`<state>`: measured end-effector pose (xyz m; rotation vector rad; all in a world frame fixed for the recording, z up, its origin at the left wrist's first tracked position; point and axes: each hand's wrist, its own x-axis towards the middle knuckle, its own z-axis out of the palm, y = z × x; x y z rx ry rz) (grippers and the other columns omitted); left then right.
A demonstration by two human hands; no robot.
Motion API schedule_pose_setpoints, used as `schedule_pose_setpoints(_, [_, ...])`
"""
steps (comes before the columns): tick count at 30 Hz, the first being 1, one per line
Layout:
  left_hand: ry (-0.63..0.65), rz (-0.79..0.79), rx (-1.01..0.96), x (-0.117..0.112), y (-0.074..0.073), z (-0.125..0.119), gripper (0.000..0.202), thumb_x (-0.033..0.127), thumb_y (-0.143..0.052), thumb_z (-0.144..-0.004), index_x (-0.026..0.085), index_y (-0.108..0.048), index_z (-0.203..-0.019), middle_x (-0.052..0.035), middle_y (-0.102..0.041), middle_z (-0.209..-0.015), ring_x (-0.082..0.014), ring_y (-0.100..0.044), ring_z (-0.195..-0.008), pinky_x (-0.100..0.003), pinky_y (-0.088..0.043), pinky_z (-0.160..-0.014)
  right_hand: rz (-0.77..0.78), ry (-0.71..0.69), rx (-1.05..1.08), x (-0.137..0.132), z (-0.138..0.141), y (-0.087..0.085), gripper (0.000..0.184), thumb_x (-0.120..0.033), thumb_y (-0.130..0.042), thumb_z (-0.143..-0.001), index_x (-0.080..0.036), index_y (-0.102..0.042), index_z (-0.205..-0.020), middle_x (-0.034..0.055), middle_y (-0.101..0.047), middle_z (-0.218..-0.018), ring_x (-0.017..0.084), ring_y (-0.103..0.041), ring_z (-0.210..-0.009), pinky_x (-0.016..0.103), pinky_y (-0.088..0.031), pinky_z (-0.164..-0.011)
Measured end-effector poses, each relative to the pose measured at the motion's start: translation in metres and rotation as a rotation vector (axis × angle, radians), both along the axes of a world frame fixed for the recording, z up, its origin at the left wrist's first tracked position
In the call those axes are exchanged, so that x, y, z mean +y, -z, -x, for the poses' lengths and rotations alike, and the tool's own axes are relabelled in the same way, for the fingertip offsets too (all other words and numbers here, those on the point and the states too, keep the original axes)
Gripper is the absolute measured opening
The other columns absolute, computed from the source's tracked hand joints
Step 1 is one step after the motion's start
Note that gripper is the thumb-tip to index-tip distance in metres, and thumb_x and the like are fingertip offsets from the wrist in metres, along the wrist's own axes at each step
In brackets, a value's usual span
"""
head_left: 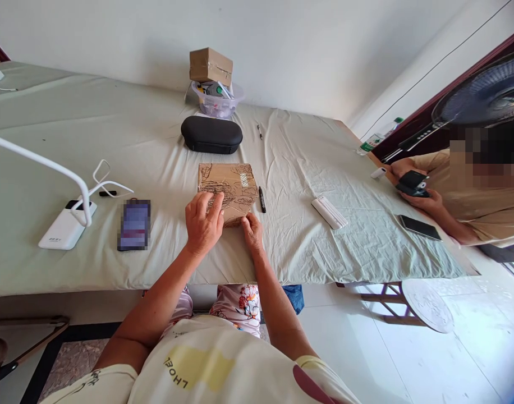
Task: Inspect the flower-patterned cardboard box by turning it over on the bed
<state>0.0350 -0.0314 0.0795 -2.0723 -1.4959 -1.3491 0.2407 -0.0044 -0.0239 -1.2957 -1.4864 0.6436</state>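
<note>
A brown cardboard box (234, 184) covered with dark line drawings lies on the pale green table cover (156, 151) in front of me. My left hand (203, 223) rests on its near left corner, fingers stretched flat over the top. My right hand (252, 230) presses against the box's near right edge with fingers curled at the side. A black marker pen (261, 199) lies just right of the box, apart from both hands.
A phone (134, 224), a white power bank (65, 227) with lamp arm and cable sit left. A black case (211, 134), a tub (217, 101) with a second box (210, 65) stand behind. A white remote (329, 212) lies right. Another person (471, 191) holds a device.
</note>
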Motion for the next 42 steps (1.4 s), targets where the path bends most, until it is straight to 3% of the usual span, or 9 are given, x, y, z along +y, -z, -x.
schedule_pose_setpoints(7, [-0.063, 0.076, -0.042, 0.001, -0.004, 0.013, 0.043, 0.04, -0.06, -0.1, 0.02, -0.069, -0.137, -0.0191, -0.06, -0.135, -0.0368, -0.047, -0.149, -0.055, -0.023, -0.128, 0.099, -0.209, 0.001, -0.002, 0.005, -0.005, 0.048, -0.061, -0.069, -0.094, -0.024, -0.077, -0.124, 0.007, -0.079, -0.106, 0.022, -0.073, -0.089, 0.035, -0.059, -0.087])
schedule_pose_setpoints(12, [-0.077, 0.113, -0.057, -0.005, -0.004, 0.003, 0.051, 0.046, -0.068, -0.097, 0.025, -0.067, -0.143, -0.0189, -0.054, -0.142, -0.0416, -0.039, -0.154, -0.065, -0.014, -0.129, 0.155, -0.217, -0.024, -0.003, 0.004, -0.009, 0.043, -0.051, -0.07, -0.093, -0.023, -0.076, -0.125, 0.006, -0.079, -0.105, 0.021, -0.071, -0.086, 0.034, -0.057, -0.087])
schedule_pose_setpoints(14, [-0.078, 0.126, -0.069, -0.005, -0.005, -0.001, 0.05, 0.046, -0.068, -0.097, 0.026, -0.067, -0.143, -0.0186, -0.052, -0.144, -0.0424, -0.037, -0.155, -0.065, -0.016, -0.129, 0.174, -0.22, -0.017, -0.003, 0.004, -0.009, 0.044, -0.05, -0.07, -0.092, -0.022, -0.076, -0.126, 0.0062, -0.079, -0.105, 0.02, -0.07, -0.084, 0.033, -0.057, -0.083])
schedule_pose_setpoints(19, [0.003, 0.061, -0.097, -0.002, -0.009, 0.0, 0.041, 0.043, -0.058, -0.103, 0.027, -0.07, -0.138, -0.0162, -0.053, -0.139, -0.0374, -0.041, -0.152, -0.053, -0.036, -0.125, 0.18, -0.224, -0.021, -0.004, 0.004, -0.01, 0.046, -0.051, -0.069, -0.092, -0.021, -0.073, -0.127, 0.0053, -0.08, -0.102, 0.019, -0.069, -0.083, 0.033, -0.056, -0.083])
schedule_pose_setpoints(26, [0.069, -0.013, -0.11, -0.014, -0.006, 0.002, 0.039, 0.036, -0.056, -0.103, 0.021, -0.066, -0.138, -0.0182, -0.056, -0.148, -0.0331, -0.048, -0.15, -0.051, -0.039, -0.125, 0.143, -0.289, -0.032, -0.005, 0.006, -0.014, 0.046, -0.056, -0.065, -0.096, -0.021, -0.07, -0.126, 0.0058, -0.08, -0.103, 0.021, -0.069, -0.088, 0.033, -0.057, -0.084])
schedule_pose_setpoints(30, [0.058, -0.107, -0.189, -0.012, -0.008, 0.004, 0.057, 0.038, -0.061, -0.101, 0.014, -0.049, -0.152, -0.0251, -0.051, -0.153, -0.0344, -0.049, -0.15, -0.048, -0.048, -0.119, 0.062, -0.315, -0.179, -0.003, 0.006, -0.015, 0.044, -0.064, -0.061, -0.099, -0.023, -0.075, -0.104, 0.006, -0.078, -0.091, 0.024, -0.068, -0.088, 0.037, -0.055, -0.086])
schedule_pose_setpoints(33, [0.044, -0.17, -0.214, -0.006, -0.009, 0.003, 0.072, 0.037, -0.066, -0.1, 0.01, -0.036, -0.16, -0.0266, -0.057, -0.148, -0.0326, -0.055, -0.144, -0.045, -0.049, -0.118, -0.006, -0.338, -0.238, -0.001, 0.006, -0.016, 0.05, -0.07, -0.057, -0.101, -0.024, -0.077, -0.105, 0.0076, -0.077, -0.093, 0.026, -0.069, -0.09, 0.04, -0.055, -0.091])
schedule_pose_setpoints(38, [0.098, -0.058, -0.196, 0.002, 0.002, 0.002, 0.05, 0.036, -0.059, -0.105, 0.018, -0.052, -0.151, -0.0213, -0.058, -0.151, -0.0309, -0.055, -0.146, -0.046, -0.045, -0.123, -0.036, -0.345, -0.252, -0.001, 0.006, -0.018, 0.059, -0.074, -0.046, -0.104, -0.025, -0.078, -0.109, 0.0089, -0.078, -0.096, 0.026, -0.07, -0.092, 0.041, -0.055, -0.092])
schedule_pose_setpoints(42, [0.071, 0.016, -0.182, 0.009, 0.017, 0.01, 0.054, 0.044, -0.06, -0.104, 0.021, -0.052, -0.152, -0.0217, -0.053, -0.159, -0.0346, -0.048, -0.153, -0.052, -0.043, -0.124, -0.045, -0.376, -0.321, 0.001, 0.006, -0.018, 0.061, -0.074, -0.043, -0.105, -0.024, -0.078, -0.109, 0.0096, -0.077, -0.095, 0.026, -0.07, -0.091, 0.04, -0.055, -0.088])
